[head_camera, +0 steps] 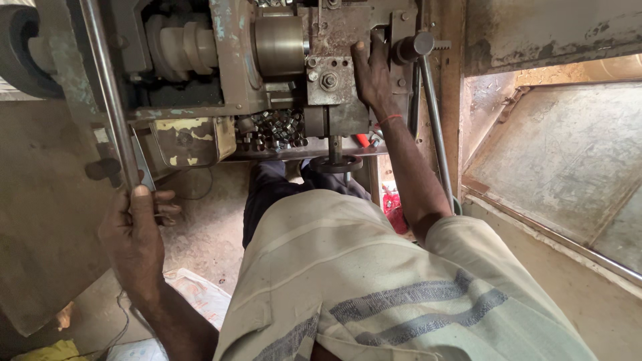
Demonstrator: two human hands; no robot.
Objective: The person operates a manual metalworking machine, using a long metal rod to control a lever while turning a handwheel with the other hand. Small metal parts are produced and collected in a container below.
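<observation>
Head view: worn, probably steel lever (107,87).

1. A heap of small shiny metal nuts (279,127) lies in a tray under the machine
2. A round black metal handwheel (336,163) sits just below it
3. A dented cream-painted metal box (194,139) hangs left of the nuts
</observation>
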